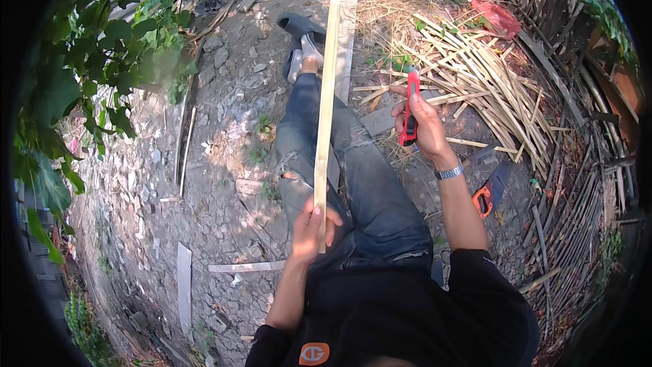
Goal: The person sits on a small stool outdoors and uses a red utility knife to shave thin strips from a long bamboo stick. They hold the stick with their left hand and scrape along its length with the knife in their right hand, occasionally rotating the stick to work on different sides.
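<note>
My left hand (314, 228) is wrapped round the near end of a long, pale bamboo strip (327, 95). The strip runs away from me over my lap and between my legs, its far end past my feet. Off to the right, my right hand (426, 122) grips a red and black utility knife (411, 105), held upright with its tip pointing away from me. Knife and strip are well apart. Whether the blade is out is too small to tell.
A heap of split bamboo strips (489, 85) lies at the far right, with a red bag (496, 16) behind it. A handsaw with an orange handle (483, 200) rests by my right forearm. Leafy branches (102, 61) hang at the left; a flat board (345, 44) lies beyond my legs.
</note>
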Motion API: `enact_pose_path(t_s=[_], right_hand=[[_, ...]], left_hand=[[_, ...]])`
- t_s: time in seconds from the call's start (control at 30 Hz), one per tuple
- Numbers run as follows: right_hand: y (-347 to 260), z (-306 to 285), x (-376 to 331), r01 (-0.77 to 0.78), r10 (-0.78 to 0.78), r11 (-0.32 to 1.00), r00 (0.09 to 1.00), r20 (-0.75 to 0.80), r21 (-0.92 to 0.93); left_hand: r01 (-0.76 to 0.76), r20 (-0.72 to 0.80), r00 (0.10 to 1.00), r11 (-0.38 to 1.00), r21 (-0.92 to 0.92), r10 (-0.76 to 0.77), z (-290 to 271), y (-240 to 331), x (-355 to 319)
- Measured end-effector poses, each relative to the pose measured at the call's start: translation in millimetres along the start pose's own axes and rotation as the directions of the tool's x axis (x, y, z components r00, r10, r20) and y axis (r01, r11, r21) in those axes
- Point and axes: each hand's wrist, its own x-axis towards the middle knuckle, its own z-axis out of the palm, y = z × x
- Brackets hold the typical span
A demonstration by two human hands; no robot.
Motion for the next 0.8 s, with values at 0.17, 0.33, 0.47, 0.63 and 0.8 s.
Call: enact_pose_path(t_s=[0.17, 0.33, 0.47, 0.63, 0.8], right_hand=[[-1.0, 17.4, -24.6, -0.096, 0.09, 0.99, 0.994, 0.065, 0.105], [28.8, 31.0, -34.5, -0.143, 0.14, 0.977, 0.99, 0.032, 0.161], [49.2, 34.6, -50.8, -0.218, 0.211, 0.969, 0.975, 0.07, 0.119], [50.2, 45.7, -74.9, -0.199, 0.193, 0.976, 0.979, 0.072, 0.092], [59.4, 54.3, -81.9, -0.164, 0.163, 0.976, 0.986, 0.015, 0.146]], left_hand=[[-0.114, -0.131, 0.986, 0.987, -0.113, 0.099, 24.8, -0.5, 11.8], [0.003, -0.216, 0.976, 0.999, -0.05, -0.014, 6.2, 7.0, 4.9], [0.011, -0.241, 0.971, 0.995, 0.1, 0.013, 1.5, 4.3, -1.8], [-0.011, -0.272, 0.959, 0.972, 0.233, 0.076, 3.6, 3.0, -2.9], [0.058, -0.257, 0.966, 0.948, 0.313, 0.026, 7.2, 12.1, -6.3]])
